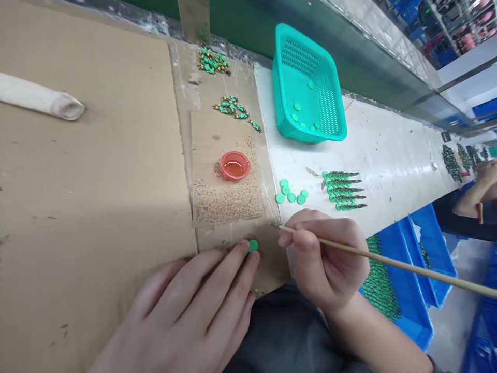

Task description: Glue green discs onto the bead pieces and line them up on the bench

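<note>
My left hand [205,300] lies flat on the cardboard, its fingers stretched out. Two of its fingertips touch the edge of a round green button [253,245]. In my right hand [330,254] is a thin wooden-handled brush [392,263], pinched near its front end. The brush's dark tip points left, slightly above and to the right of the button, and apart from it. A small red cup [235,166] of amber liquid stands beyond my hands, among tiny brown grains on the board. More green buttons [291,197] lie loose on the white surface.
Beyond the buttons is a turquoise basket [285,122] with several green discs inside. Rows of green-and-dark pieces [345,190] lie right of the loose buttons. Small piles [213,60] sit at the back. Blue bins [415,305] stand below right; a co-worker's arm [476,191] shows far right.
</note>
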A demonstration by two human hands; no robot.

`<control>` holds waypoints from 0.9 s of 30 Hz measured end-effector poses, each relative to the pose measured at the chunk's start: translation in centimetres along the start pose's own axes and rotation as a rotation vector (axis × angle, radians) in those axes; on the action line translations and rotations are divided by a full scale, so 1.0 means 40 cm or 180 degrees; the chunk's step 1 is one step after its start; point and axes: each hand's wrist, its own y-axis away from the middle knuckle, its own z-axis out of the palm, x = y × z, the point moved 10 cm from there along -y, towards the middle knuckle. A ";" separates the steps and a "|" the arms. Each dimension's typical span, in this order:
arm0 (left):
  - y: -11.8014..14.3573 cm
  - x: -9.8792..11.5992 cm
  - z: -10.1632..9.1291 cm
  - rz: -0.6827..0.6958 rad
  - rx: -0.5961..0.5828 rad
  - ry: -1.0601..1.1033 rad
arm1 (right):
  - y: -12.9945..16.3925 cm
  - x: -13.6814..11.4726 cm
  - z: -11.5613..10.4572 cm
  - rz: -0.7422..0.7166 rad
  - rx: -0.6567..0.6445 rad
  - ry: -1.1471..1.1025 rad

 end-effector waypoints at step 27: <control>0.022 0.004 0.004 0.0107 -0.0325 -0.0037 | 0.052 -0.017 0.019 -0.0077 -0.0375 -0.0376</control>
